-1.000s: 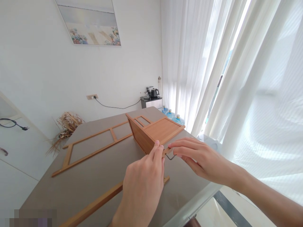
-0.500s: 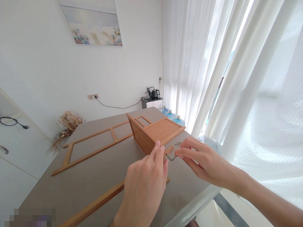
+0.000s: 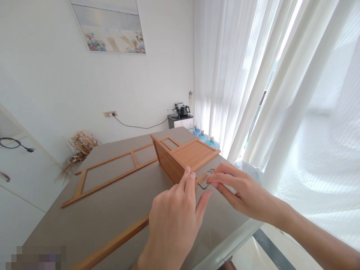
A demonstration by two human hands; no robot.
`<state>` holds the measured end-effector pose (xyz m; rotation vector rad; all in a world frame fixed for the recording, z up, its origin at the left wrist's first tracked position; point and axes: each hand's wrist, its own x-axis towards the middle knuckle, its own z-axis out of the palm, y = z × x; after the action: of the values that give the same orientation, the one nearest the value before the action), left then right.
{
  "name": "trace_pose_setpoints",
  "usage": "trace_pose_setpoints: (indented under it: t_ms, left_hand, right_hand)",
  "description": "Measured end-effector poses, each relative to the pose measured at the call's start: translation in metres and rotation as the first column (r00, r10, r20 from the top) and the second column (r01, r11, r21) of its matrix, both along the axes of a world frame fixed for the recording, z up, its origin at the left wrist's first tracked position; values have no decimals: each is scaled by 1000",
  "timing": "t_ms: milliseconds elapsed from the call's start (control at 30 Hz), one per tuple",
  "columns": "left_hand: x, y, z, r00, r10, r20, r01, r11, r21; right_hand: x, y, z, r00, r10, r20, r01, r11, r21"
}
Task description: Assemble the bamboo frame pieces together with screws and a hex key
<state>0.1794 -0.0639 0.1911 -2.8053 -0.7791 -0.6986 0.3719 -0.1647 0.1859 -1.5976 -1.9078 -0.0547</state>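
Since the picture half a second ago, the thumb of the left hand is swinging out from the wood toward the bent metal key, while the right hand is staying almost in place. The right hand is pinching the key's outer end, thumb and fingertips closed on it. The left is laying its foremost fingers against the near end of the wooden panel assembly, thumb spread wide; whether its hidden lower fingers are gripping anything cannot be told. The assembly is sitting just beyond the left fingertips, and the key is running across the gap between the hands — the point where it meets the wood is too small to read.

The step appears to be turning a fastener. Doing it well calls for keeping the key's inner end squarely seated, turning from the outer end for leverage, and bracing the wood so that it is not twisting along. The freed thumb could be steadying the key's bend. Loose screws are lying just beyond the right fingertips — a wide swing could be scattering them.
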Motion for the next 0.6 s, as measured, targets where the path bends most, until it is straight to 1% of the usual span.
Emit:
trace_pose_setpoints:
  t_ms: [167,300,433,500,600]
  left_hand:
    - [1,0,-1,999,4,32,-4,1000,16]
    - [1,0,-3,999,8,37,-9,1000,19]
    - [1,0,-4,999,13,46,-14,1000,28]
    - [1,0,-4,999,20,46,-21,999,28]
    - [1,0,-4,999,24,44,-25,999,27]
  right_hand:
    - [1,-1,-11,998,-10,-67,11,1000,15]
    - [-3,-2,-24,987,-63,-149,64,998,4]
    - [-9,0,-34,958,-113,-263,112,994,-18]
    - [-12,1,-38,940,-118,-321,110,993,-42]
    - [-18,3,-45,912,-103,-398,69,993,-99]
